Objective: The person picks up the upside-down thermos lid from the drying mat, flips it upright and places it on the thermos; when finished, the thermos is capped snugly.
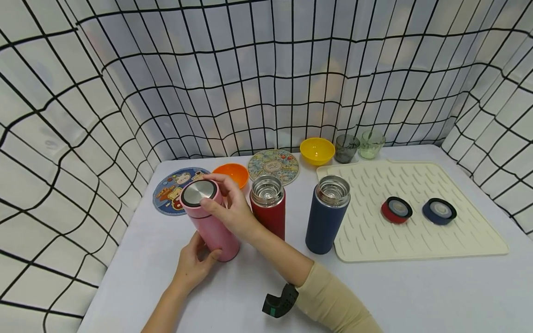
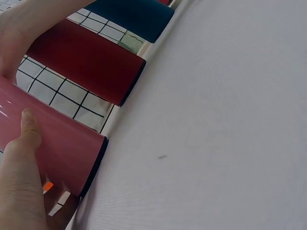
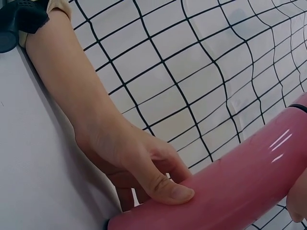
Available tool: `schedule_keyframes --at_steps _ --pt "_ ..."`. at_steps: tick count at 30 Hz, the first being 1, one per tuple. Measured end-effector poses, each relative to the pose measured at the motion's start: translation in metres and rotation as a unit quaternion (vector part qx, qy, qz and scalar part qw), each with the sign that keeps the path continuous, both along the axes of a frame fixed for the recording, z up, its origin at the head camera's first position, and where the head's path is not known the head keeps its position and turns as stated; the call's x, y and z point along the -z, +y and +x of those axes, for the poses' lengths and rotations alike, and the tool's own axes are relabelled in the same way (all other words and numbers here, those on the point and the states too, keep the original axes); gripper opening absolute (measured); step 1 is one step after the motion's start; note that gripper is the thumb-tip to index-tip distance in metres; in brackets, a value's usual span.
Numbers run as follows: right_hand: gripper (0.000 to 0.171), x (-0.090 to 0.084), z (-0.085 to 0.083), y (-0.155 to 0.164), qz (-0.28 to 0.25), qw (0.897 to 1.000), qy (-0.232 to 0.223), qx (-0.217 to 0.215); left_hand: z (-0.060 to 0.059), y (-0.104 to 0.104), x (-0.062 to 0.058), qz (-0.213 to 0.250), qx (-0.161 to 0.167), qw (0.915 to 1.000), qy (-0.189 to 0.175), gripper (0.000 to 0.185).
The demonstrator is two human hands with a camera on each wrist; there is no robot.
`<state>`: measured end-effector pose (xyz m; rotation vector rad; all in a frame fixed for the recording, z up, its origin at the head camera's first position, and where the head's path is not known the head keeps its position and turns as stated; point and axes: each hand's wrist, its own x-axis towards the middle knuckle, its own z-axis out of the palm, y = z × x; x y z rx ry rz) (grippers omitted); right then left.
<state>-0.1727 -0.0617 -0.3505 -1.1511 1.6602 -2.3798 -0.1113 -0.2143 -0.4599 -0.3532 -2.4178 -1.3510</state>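
A pink thermos bottle stands on the table with its steel-topped pink lid on. Low on its body, my left hand grips it, the thumb across the near side. My right hand holds the lid from the right, thumb at the front of the rim and fingers at the back. Just right of it stands a red thermos bottle, lidless, its steel mouth showing. Further right is a lidless blue thermos bottle. In the right wrist view the left hand is around the pink bottle near its base.
A cream ribbed mat on the right bears a red lid and a blue lid. Behind stand an orange bowl, a yellow bowl, two glasses and two round placemats. Black netting encloses the table.
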Motion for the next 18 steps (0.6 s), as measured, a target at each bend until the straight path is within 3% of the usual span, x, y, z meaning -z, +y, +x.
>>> schedule_keyframes --at_steps 12,17,18 --pt "0.067 -0.0011 0.0051 -0.0009 0.009 0.999 -0.02 0.027 -0.0004 -0.0002 0.0015 0.013 -0.002 0.9999 -0.003 0.054" --pt "0.051 -0.0011 0.0084 0.0009 0.032 0.999 -0.025 0.024 -0.0003 -0.0007 0.0016 0.011 -0.003 0.9999 -0.009 0.055" --pt "0.047 -0.0018 0.0095 0.0021 0.041 0.999 -0.025 0.02 0.0015 0.0012 -0.003 0.007 -0.004 0.9999 -0.011 0.055"
